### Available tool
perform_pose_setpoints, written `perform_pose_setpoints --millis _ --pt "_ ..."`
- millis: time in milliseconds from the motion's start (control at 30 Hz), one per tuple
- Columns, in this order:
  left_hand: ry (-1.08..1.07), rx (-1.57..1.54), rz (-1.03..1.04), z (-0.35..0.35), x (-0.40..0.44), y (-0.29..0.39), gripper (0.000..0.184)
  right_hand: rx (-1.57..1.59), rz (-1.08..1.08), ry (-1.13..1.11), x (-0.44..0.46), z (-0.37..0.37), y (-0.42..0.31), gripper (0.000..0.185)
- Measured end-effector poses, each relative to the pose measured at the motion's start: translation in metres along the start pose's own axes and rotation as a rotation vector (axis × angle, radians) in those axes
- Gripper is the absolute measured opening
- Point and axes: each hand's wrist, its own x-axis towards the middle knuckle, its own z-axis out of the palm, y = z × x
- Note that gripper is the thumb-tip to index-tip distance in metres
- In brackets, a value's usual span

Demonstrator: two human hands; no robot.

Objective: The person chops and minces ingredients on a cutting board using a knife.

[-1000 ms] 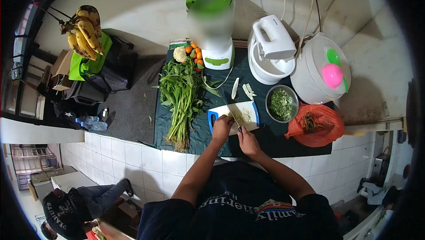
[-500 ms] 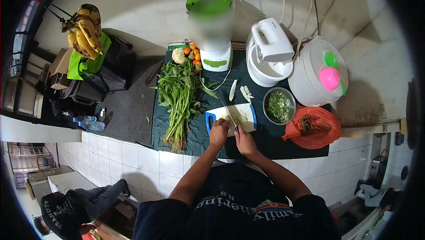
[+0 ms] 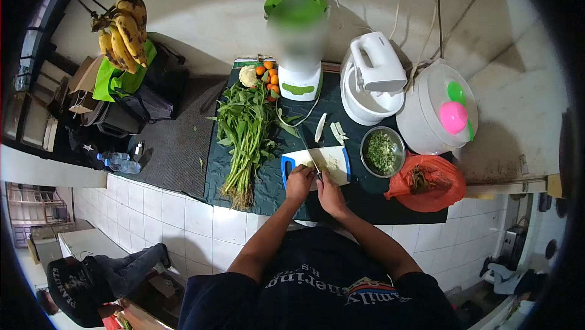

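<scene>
A white cutting board [image 3: 338, 171] with blue ends lies near the table's front edge, with pale chopped bits on it. My right hand [image 3: 329, 193] is closed on the handle of a knife [image 3: 311, 151], whose blade points away over the board. My left hand [image 3: 300, 182] rests at the board's left part, fingers bent together beside the blade; what it pinches is too small to make out. Behind the board lie white pieces [image 3: 320, 127]. A metal bowl [image 3: 382, 152] of chopped greens stands to its right, and a bunch of leafy greens [image 3: 247, 141] lies to its left.
Behind stand a green-and-white blender [image 3: 300, 80], a white mixer [image 3: 381, 62] and a white round container [image 3: 426, 117]. A red plastic bag [image 3: 448, 193] sits at the right. Cauliflower [image 3: 248, 76] and orange fruits [image 3: 273, 79] lie at the back left. Another person [image 3: 79, 287] is at lower left.
My right hand has moved slightly left, closer to my left hand, with the knife still in it. The whole view has shifted a little.
</scene>
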Motion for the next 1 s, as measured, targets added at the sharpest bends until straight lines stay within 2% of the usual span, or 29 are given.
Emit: perform_pose_setpoints --millis 133,200,367,400,467,533,633,1000 --pt "-0.009 -0.057 -0.011 -0.001 0.001 -0.003 0.016 0.0 0.005 0.02 -0.002 -0.005 -0.011 0.045" --pt "-0.012 -0.036 -0.008 -0.002 0.001 -0.005 0.016 -0.046 0.05 -0.083 -0.013 -0.01 -0.012 0.049" --pt "0.021 -0.064 0.004 0.0 0.0 -0.004 0.014 -0.043 0.027 -0.032 -0.026 0.005 0.005 0.048" --pt "-0.005 -0.024 0.026 -0.001 0.0 -0.005 0.015 -0.039 0.003 0.02 -0.026 0.007 0.005 0.046" --pt "-0.029 0.017 0.046 -0.003 0.0 -0.006 0.015 -0.051 0.004 0.018 -0.019 0.011 0.007 0.046" --pt "-0.045 0.176 0.171 -0.003 -0.001 -0.004 0.02 -0.065 0.008 0.014 -0.011 0.008 0.005 0.045" --pt "-0.094 0.278 0.206 -0.006 -0.005 0.001 0.024 -0.019 -0.015 -0.035 0.006 0.002 0.004 0.046" --pt "-0.075 0.173 0.057 -0.005 0.001 0.004 0.019 -0.003 -0.003 0.004 -0.028 -0.007 -0.001 0.043"
